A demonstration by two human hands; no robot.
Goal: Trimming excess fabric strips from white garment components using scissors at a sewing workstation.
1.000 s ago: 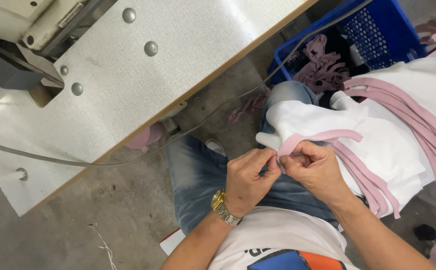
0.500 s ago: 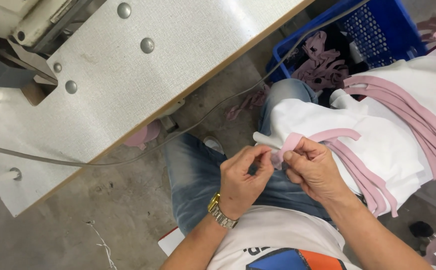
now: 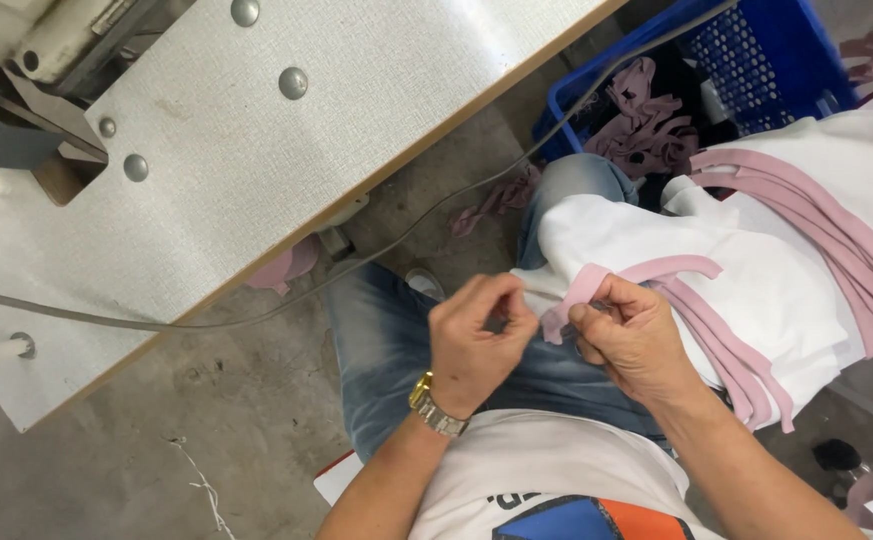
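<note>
My left hand [image 3: 476, 340], with a gold watch at the wrist, is pinched over my lap next to the white fabric piece [image 3: 656, 250]. My right hand [image 3: 631, 335] grips the end of a pink fabric strip [image 3: 581, 295] that lies along the white piece's edge. Both hands meet at that strip end, fingertips almost touching. More pink strips [image 3: 816, 220] lie across the white fabric stacked on my right thigh. Whether the left fingers hold the strip or only the white edge is hidden by the fingers.
A white textured work table [image 3: 256, 150] with metal studs and part of a sewing machine [image 3: 26, 90] fills the upper left. A grey cable [image 3: 436, 210] hangs off its edge. A blue plastic crate [image 3: 756, 70] with pink scraps stands at upper right. Concrete floor lies below.
Both hands have kept working at the strip end. The right hand has folded the pink strip end up and slightly left, and the left hand's fingers have closed tighter beside it.
</note>
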